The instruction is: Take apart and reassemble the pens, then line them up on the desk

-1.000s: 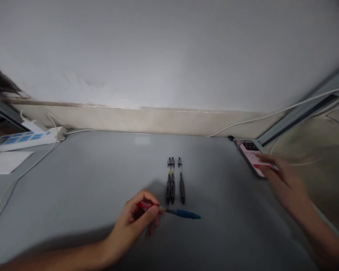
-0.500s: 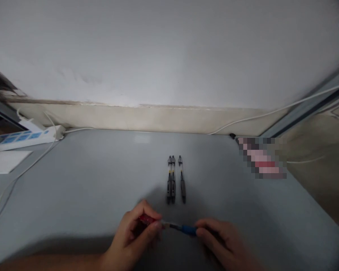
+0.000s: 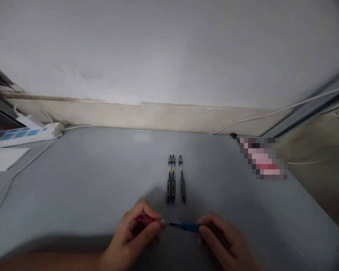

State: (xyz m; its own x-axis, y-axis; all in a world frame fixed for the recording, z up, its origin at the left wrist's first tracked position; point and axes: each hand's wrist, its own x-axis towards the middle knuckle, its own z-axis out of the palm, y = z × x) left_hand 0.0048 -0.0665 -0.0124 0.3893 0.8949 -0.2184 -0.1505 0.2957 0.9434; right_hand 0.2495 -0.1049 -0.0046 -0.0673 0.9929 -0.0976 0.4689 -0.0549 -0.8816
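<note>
In front of me a pen (image 3: pixel 172 224) is held level between both hands. Its left end is red and its right end has a blue grip (image 3: pixel 190 226), with a pale, see-through stretch and a dark part between. My left hand (image 3: pixel 137 229) pinches the red end between thumb and fingers. At the other side my right hand (image 3: pixel 222 235) is closed on the tip of the blue grip. Whether the red and blue ends are joined, I cannot tell. Just beyond lie a pair of grey-black pens (image 3: pixel 171 184) side by side and a single grey-black pen (image 3: pixel 182 184) to their right.
A white power strip (image 3: pixel 31 135) with blue sockets and a white flat piece (image 3: pixel 7 158) lie at the left. A white cable (image 3: pixel 25 171) runs down that side. At the right back rests a pixelated pinkish object (image 3: pixel 260 156). A wall closes off the far edge.
The held pen has become more level, its blue end moving slightly up and right with my right hand. My left hand has kept its pinch. The view has shifted a little.
</note>
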